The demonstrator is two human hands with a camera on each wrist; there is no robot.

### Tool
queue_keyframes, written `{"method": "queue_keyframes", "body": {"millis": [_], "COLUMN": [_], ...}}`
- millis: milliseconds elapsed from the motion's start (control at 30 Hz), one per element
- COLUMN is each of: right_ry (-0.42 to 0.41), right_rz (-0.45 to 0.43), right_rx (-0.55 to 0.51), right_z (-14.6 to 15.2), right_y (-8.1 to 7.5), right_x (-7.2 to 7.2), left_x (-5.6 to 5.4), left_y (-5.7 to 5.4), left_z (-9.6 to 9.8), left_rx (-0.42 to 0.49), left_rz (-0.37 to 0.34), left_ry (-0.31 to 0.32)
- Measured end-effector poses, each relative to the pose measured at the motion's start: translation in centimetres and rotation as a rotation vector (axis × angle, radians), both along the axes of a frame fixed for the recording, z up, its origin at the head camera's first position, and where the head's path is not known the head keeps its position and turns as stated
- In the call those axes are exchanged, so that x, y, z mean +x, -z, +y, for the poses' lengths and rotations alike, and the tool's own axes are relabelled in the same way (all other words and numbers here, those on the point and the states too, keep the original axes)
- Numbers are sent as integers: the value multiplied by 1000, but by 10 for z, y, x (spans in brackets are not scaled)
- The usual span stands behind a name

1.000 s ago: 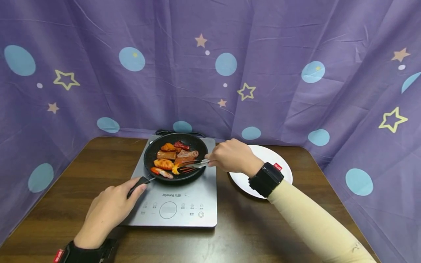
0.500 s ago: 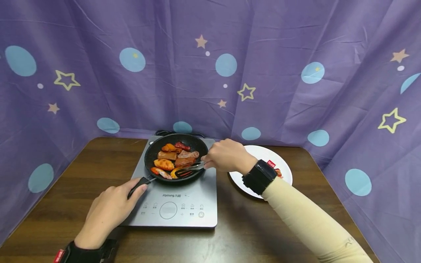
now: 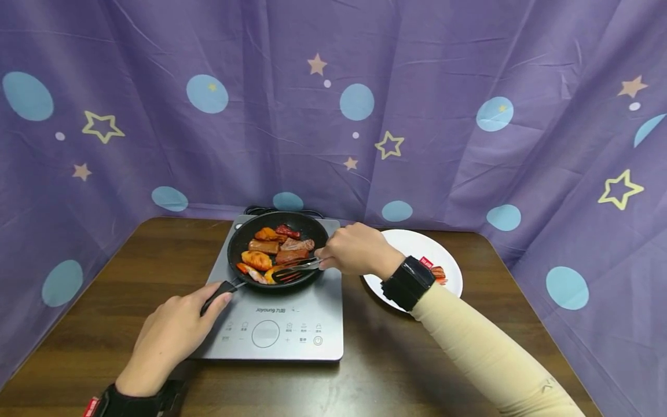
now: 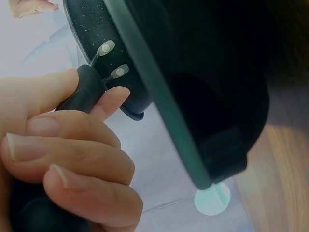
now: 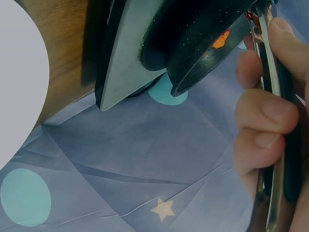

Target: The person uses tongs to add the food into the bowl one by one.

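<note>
My left hand [image 3: 174,327] grips the black handle [image 3: 219,294] of a frying pan [image 3: 303,223]. In the left wrist view its fingers [image 4: 82,154] curl round the handle. My right hand [image 3: 359,249] holds metal tongs [image 3: 307,264], with fingers wrapped on the arms in the right wrist view. The tongs' slotted tips lie inside the pan at its near right, over a yellow-orange piece of food [image 3: 270,274] that they partly hide. Whether they pinch it cannot be told. Beside it lie a red-and-white piece [image 3: 251,271], a grilled orange piece [image 3: 256,260] and several browned meat pieces [image 3: 293,256].
The pan stands on a silver induction cooker [image 3: 318,313] with a control panel in front. To the right, a white plate [image 3: 403,240] bears reddish food [image 3: 439,273], partly behind my right wrist. A purple curtain [image 3: 438,69] hangs behind the wooden table [image 3: 167,249].
My right hand and the tongs have shifted slightly left and nearer. The yellow-orange piece has moved toward the pan's near side. Food on the plate has come into view past my wrist.
</note>
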State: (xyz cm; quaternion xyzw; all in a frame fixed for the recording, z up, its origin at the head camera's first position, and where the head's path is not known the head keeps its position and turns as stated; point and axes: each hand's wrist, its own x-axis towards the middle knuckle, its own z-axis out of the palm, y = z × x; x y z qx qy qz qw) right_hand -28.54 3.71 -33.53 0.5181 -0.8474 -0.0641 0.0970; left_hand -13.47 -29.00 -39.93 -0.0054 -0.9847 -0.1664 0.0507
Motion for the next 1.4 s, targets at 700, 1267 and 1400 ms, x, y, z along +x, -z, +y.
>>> {"method": "queue_keyframes", "body": {"millis": [700,1267,1400], "right_ry": [86,253,283], "right_rz": [-1,42,52], "right_rx": [-138,-250,-262], "right_z": [34,121,141], "right_y": [-17,-14,-10], "right_x": [3,2,4], "left_x": [0,0,1], "left_y": [-1,0,1], "left_z": [0,2,2], "left_rx": [8,9,8], "left_rz": [1,17,18], "left_ry": [8,15,12]}}
